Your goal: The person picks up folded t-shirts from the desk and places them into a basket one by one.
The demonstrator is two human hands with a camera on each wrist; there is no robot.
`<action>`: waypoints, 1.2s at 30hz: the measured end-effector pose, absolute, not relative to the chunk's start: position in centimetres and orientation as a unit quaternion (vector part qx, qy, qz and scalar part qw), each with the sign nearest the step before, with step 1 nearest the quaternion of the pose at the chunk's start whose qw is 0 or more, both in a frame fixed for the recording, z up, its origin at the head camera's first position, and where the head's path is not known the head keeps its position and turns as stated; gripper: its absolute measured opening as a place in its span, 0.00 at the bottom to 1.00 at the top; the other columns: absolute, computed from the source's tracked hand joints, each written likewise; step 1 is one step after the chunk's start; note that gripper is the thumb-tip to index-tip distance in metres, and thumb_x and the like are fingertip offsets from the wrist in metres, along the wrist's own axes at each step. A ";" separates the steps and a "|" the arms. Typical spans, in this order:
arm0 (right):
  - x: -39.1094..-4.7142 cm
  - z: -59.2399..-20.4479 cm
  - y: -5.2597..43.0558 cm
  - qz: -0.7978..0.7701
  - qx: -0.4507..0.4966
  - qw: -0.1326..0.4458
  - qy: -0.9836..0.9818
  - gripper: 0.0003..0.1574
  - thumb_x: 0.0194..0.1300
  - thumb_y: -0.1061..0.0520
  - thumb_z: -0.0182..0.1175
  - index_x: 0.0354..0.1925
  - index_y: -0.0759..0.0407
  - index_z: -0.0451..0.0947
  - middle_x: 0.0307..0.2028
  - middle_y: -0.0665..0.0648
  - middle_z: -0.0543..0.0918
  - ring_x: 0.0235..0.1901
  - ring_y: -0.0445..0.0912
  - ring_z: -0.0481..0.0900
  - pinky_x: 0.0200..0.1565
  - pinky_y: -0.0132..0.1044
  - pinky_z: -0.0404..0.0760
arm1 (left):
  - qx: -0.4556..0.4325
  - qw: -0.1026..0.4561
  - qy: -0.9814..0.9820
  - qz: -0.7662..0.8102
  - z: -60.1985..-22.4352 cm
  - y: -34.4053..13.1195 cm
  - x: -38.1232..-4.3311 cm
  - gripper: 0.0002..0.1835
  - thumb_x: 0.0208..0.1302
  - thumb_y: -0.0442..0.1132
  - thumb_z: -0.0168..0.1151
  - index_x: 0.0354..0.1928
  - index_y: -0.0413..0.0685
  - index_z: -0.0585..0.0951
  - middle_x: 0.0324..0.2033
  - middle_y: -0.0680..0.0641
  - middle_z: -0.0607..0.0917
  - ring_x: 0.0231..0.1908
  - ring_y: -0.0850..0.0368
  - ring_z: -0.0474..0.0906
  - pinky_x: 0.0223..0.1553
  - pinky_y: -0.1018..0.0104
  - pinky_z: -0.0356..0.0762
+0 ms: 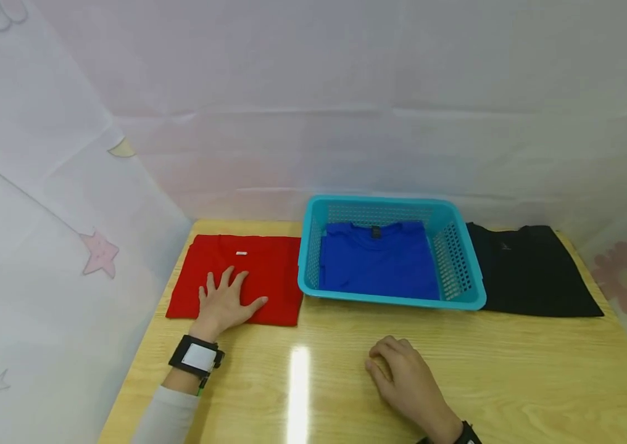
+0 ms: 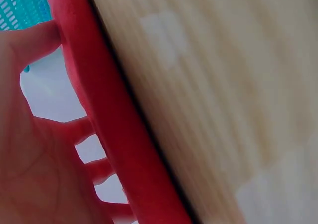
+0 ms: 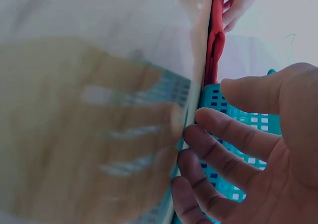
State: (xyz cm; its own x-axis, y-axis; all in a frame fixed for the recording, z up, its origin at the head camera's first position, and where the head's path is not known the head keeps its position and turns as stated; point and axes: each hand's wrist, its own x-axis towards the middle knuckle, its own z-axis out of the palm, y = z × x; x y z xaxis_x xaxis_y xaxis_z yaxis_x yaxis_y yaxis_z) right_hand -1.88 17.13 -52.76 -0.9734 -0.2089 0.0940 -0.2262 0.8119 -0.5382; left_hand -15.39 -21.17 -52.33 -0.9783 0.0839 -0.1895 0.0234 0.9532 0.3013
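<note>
Two hands (image 1: pixel 223 306) (image 1: pixel 406 383), three folded shirts (image 1: pixel 271 277) (image 1: pixel 377 265) (image 1: pixel 535 271), one turquoise basket (image 1: pixel 391 301)

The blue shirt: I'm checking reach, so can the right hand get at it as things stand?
Probably yes: the empty right hand is near the open-topped basket, and nothing covers the blue shirt; only the near rim stands between.

There are three shirts (image 1: pixel 274 271) (image 1: pixel 378 265) (image 1: pixel 535 274), one basket (image 1: pixel 391 301), two hands (image 1: pixel 226 303) (image 1: pixel 404 379), two wristbands (image 1: pixel 197 356) (image 1: pixel 466 434) and one table (image 1: pixel 252 388).
</note>
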 end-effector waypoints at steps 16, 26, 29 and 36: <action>-2.1 -52.1 16.3 0.287 0.123 -0.015 -0.950 0.06 0.69 0.53 0.74 0.43 0.48 0.88 0.43 0.44 0.84 0.46 0.42 0.80 0.49 0.45 0.85 | 0.008 0.097 0.986 0.135 -52.2 -20.1 -11.0 0.49 0.67 0.69 0.63 0.82 0.48 0.65 0.82 0.31 0.56 0.78 0.15 0.45 0.71 0.13 0.48; -3.2 -51.7 13.5 0.310 0.170 -0.019 -0.935 0.12 0.70 0.52 0.73 0.50 0.54 0.88 0.49 0.47 0.86 0.53 0.45 0.83 0.55 0.46 0.86 | 0.003 0.091 0.989 0.112 -52.2 -19.2 -8.4 0.49 0.66 0.70 0.64 0.80 0.48 0.67 0.80 0.31 0.59 0.76 0.16 0.50 0.69 0.13 0.54; -3.7 -51.3 12.5 0.317 0.195 -0.022 -0.928 0.14 0.71 0.52 0.71 0.51 0.55 0.87 0.51 0.48 0.86 0.54 0.46 0.84 0.57 0.46 0.86 | 0.001 0.090 0.990 0.112 -52.3 -19.1 -7.8 0.49 0.66 0.70 0.64 0.80 0.48 0.68 0.80 0.31 0.59 0.76 0.16 0.51 0.68 0.13 0.55; -4.8 -50.7 11.1 0.319 0.207 -0.041 -0.924 0.17 0.70 0.53 0.72 0.53 0.59 0.87 0.52 0.53 0.87 0.55 0.51 0.85 0.58 0.50 0.86 | 0.003 0.080 0.990 0.112 -52.3 -18.7 -6.3 0.48 0.64 0.71 0.66 0.78 0.49 0.71 0.79 0.31 0.62 0.74 0.16 0.54 0.67 0.13 0.58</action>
